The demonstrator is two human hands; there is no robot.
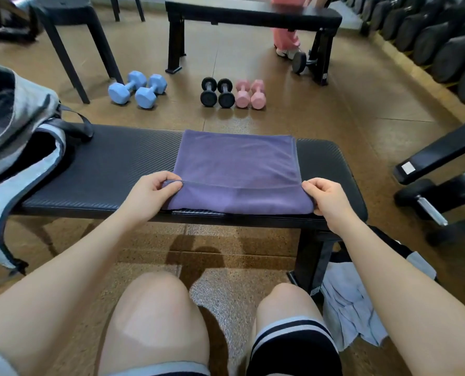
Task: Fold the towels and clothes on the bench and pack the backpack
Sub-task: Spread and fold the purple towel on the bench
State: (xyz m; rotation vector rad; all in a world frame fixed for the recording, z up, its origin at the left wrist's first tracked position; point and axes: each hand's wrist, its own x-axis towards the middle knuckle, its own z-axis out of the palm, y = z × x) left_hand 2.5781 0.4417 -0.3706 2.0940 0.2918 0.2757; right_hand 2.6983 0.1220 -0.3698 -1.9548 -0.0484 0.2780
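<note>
A purple towel (236, 169) is laid flat across the right half of the black padded tabletop (112, 169), already doubled into a rectangle, with a hemmed edge folded over a short way in from its near side. It is judged to be light, soft and limp, with a slightly grippy nap: no shape will be held unless it is supported, and a single-point lift would let it sag and unfold. The corners and the layered near edge are judged the best places for a hold, both layers being pinched together so that the fold stays aligned.

The near left corner is pinched by the left hand (151, 195), its fingers (169, 176) curled over the hem and the thumb pressed beneath. The near right corner is gripped by the right hand (327, 200), the fingers curled round the cloth at the towel's edge. Both hands are thus closed on the towel, at opposite ends of its near edge, with the rest of the cloth stretched out beyond them.

A grey backpack (14, 158) is set open at the left end of the tabletop, well apart from the towel. A pale blue garment (348, 302) is seen on the floor (334, 126) beside the bench leg, under the right forearm.
</note>
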